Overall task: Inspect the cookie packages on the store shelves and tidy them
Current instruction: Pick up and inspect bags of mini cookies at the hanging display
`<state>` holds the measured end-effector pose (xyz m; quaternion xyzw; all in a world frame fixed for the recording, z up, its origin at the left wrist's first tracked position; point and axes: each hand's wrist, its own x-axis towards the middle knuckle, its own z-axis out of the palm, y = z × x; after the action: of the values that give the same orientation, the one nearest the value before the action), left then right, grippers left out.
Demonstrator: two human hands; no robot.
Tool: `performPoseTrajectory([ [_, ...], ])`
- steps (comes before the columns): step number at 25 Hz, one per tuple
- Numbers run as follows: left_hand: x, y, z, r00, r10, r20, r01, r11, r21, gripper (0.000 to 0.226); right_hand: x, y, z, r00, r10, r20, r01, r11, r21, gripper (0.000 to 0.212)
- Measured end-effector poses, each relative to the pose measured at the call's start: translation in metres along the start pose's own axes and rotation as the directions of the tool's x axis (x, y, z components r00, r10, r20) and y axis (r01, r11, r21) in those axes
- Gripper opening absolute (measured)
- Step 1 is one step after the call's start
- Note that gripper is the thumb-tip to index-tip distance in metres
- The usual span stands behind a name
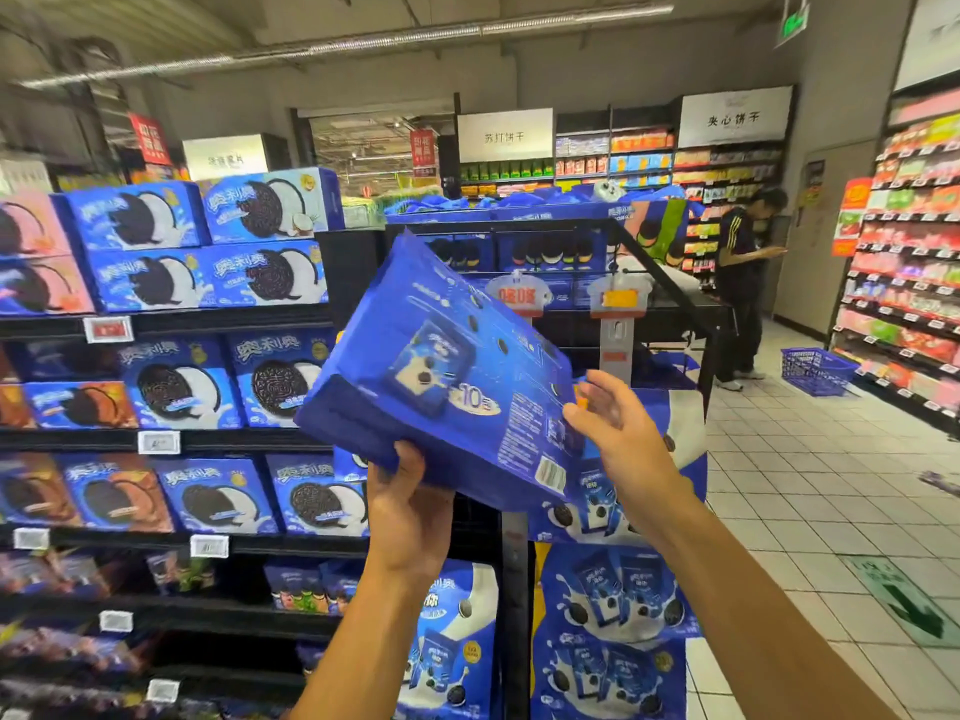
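In a supermarket biscuit aisle, I hold a large blue cookie package (441,366) up at chest height before the shelves (166,439), tilted so its printed back panel and barcode face me. My left hand (410,517) grips the package's lower edge from beneath, thumb curled up over the front of it. My right hand (618,428) meets the package's right side near the barcode, fingers loosely spread and lightly bent against the wrapper; whether they pinch it I cannot tell. To the left, blue cookie boxes (260,376) stand in rows on the dark shelves, each row fronted by white price tags (158,442). Below and beside my arms, matching blue bags (613,615) are stacked in an end display. Two hanging price signs (519,296) dangle from a black rack (660,283) behind the package. Farther down the tiled floor (810,485), a person in dark clothes (743,283) stands near a blue shopping basket (813,370) set on the floor.
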<state>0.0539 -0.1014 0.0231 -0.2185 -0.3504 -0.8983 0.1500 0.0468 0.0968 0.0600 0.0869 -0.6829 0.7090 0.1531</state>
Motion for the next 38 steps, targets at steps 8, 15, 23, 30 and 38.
performPoseTrajectory([
  [8, -0.006, -0.008, -0.011, 0.977, -0.214, 0.001, 0.204, 0.93, -0.306, 0.086, -0.021, 0.019, 0.012, 0.913, 0.218, 0.345, -0.377, 0.771, 0.513, 0.048],
  [15, -0.003, -0.002, -0.031, 0.973, -0.221, 0.068, 0.222, 0.975, -0.007, 0.08, -0.012, 0.015, -0.002, 0.995, 0.077, 0.059, -0.096, 0.865, 0.492, 0.061],
  [23, 0.006, 0.03, -0.045, 0.96, -0.267, -0.087, 0.28, 0.892, 0.356, 0.065, -0.01, 0.017, -0.023, 0.999, -0.032, 0.002, 0.03, 0.947, 0.32, 0.054],
  [30, 0.014, 0.04, -0.043, 0.95, -0.311, 0.017, 0.252, 0.8, 0.544, 0.065, -0.011, 0.019, -0.031, 0.997, -0.045, 0.06, 0.022, 0.941, 0.339, 0.055],
  [38, 0.012, 0.038, -0.042, 0.957, -0.283, 0.059, 0.17, 0.715, 0.678, 0.105, -0.015, 0.02, -0.043, 0.973, -0.151, 0.172, 0.112, 0.969, 0.219, 0.054],
])
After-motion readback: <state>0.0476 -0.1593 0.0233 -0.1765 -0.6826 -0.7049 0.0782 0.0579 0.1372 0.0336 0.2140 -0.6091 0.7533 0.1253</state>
